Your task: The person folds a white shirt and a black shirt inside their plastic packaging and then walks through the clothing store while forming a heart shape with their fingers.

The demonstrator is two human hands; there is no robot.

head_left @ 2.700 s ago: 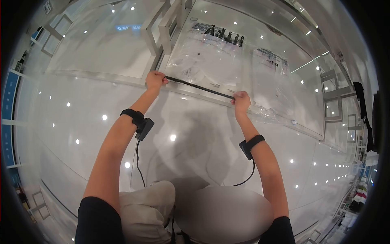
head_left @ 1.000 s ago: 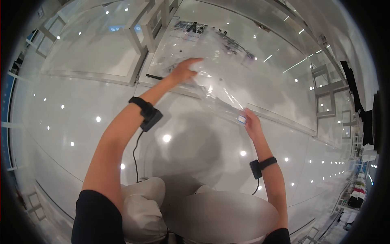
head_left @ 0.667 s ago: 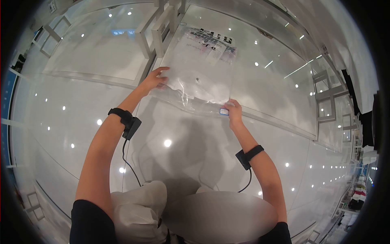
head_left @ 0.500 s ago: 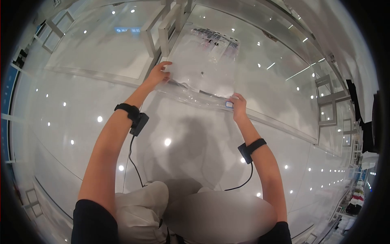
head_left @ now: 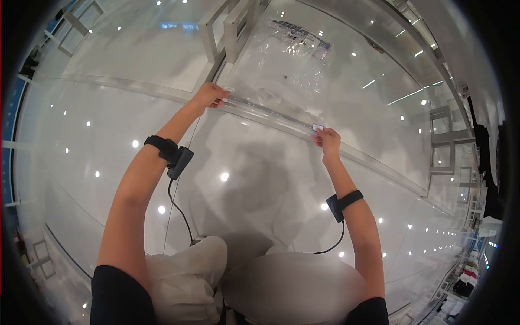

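A clear plastic bag (head_left: 259, 59) lies on a low white platform, with a flat white item inside that looks like folded clothing and has dark print at its far end. My left hand (head_left: 210, 97) pinches the near left corner of the bag. At the near right corner, my right hand (head_left: 329, 142) has its thumb and fingers closed on the plastic beside a small blue-edged label (head_left: 318, 128). Between the two hands the bag's near edge runs taut and nearly straight. Glare hides part of the print.
The platform's raised front edge (head_left: 374, 164) runs below the bag. White rectangular frames (head_left: 234, 32) stand just beyond my left hand, and another white frame (head_left: 443, 154) is at the right. Shiny floor tiles (head_left: 254, 200) lie between me and the platform. Dark cables hang from both wrist straps.
My left fingers, apart before, have closed on the bag's corner. The loose near flap has been drawn into a straight edge, and my right hand has shifted slightly right in view.
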